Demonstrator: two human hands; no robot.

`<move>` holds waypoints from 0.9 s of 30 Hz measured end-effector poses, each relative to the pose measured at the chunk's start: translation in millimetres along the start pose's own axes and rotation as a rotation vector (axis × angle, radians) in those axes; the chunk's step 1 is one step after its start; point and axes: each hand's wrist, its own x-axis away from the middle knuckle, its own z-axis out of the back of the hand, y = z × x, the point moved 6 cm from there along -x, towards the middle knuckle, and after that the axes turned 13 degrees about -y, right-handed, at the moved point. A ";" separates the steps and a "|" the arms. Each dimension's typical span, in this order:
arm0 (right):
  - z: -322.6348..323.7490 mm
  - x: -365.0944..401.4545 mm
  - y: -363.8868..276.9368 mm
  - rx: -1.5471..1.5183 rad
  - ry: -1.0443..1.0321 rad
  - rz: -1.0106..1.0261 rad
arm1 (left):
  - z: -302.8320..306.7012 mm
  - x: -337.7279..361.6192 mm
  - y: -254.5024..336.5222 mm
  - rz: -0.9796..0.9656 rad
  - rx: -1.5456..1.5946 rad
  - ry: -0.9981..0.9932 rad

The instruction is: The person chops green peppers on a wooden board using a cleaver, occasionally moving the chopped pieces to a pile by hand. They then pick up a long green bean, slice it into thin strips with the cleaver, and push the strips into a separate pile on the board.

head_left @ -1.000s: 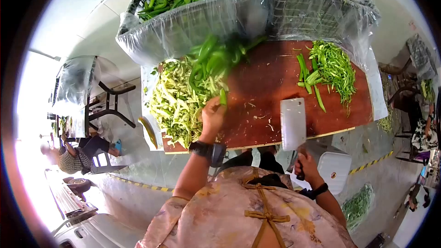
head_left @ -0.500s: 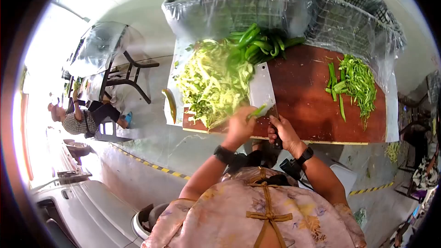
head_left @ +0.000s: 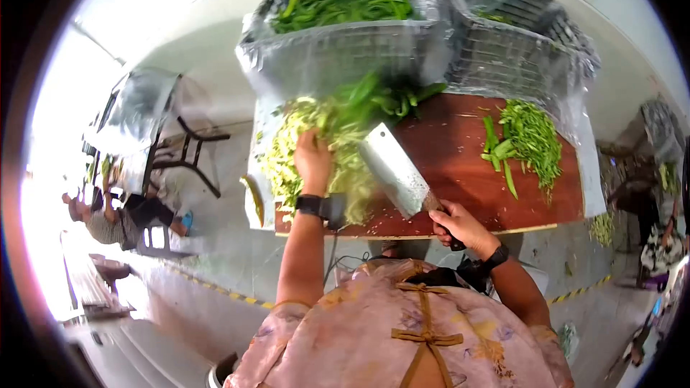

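My right hand (head_left: 463,226) grips a cleaver (head_left: 395,172) by its dark handle. The broad blade slants up and left over the reddish-brown board (head_left: 453,144). My left hand (head_left: 313,162) is at the heap of pale yellow-green vegetable scraps (head_left: 287,144), its fingertips among them; whether they hold anything is hidden. Beyond the blade tip lie whole green peppers (head_left: 392,103), partly blurred. On the right of the board sits a pile of cut green pepper strips (head_left: 533,144), with a few longer pieces (head_left: 496,147) beside it.
A plastic-lined crate (head_left: 338,47) of green peppers stands behind the board, next to a second lined crate (head_left: 510,65) holding a little green. A yellowish pepper (head_left: 253,200) lies at the left edge. Far left, another person (head_left: 115,223) sits near a chair (head_left: 190,151).
My left hand has moved left and away from me, off the cleaver's side and onto the pale heap. The cleaver has swung to a slant, and the view has shifted.
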 end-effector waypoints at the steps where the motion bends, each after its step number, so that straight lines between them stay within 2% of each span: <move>1: 7.3 10.9 3.4 -0.037 0.021 0.015 | -8.1 -3.7 -1.9 0.011 0.051 -0.034; 2: 14.9 22.7 8.2 -0.053 0.063 0.028 | -16.8 -7.0 1.8 0.021 0.101 -0.071; 4: 35.8 48.7 18.3 -0.041 0.272 0.076 | -50.6 -8.3 21.5 0.103 0.228 -0.355; 6: 51.2 73.1 29.7 -0.103 0.364 0.128 | -96.5 7.6 53.5 -0.018 0.494 -0.544; 8: 67.0 102.2 38.7 0.058 0.619 0.085 | -142.9 28.7 88.2 -0.167 0.465 -0.734; 10: 79.8 119.3 55.1 0.080 0.702 0.065 | -190.0 59.0 116.3 -0.123 0.473 -1.021; 12: 90.2 135.2 64.0 0.103 0.824 0.086 | -220.7 78.4 149.3 -0.319 0.655 -1.135; 13: 93.8 141.3 67.1 0.115 0.842 0.095 | -236.5 84.8 156.3 -0.328 0.654 -1.147; 14: 98.2 146.3 68.7 0.107 0.851 0.098 | -246.4 90.3 168.8 -0.439 0.656 -1.144; 15: 103.8 150.6 67.8 0.195 0.860 0.036 | -253.3 94.6 178.0 -0.548 0.657 -1.139; 16: 108.1 154.1 68.2 0.281 0.867 -0.025 | -260.9 96.4 179.7 -0.552 0.653 -1.147; 17: 112.5 155.5 72.5 0.271 0.872 -0.020 | -268.1 98.2 180.7 -0.572 0.229 -1.171; 18: 118.2 156.6 72.5 0.427 0.915 -0.050 | -273.6 97.0 179.0 -0.580 -0.197 -1.157; 19: 123.2 158.7 71.5 0.585 0.953 -0.081 | -270.7 96.4 181.1 -0.587 -0.204 -1.160; 21: 123.3 160.7 63.9 0.620 0.950 -0.058 | -222.4 94.7 206.1 -0.986 -0.026 -0.661; 25: 129.5 160.1 62.5 0.695 0.937 -0.018 | -231.5 98.6 195.8 -0.985 -0.016 -0.787; 27: 132.4 159.9 63.0 0.687 0.920 -0.011 | -230.2 110.2 195.5 -1.099 -0.100 -0.838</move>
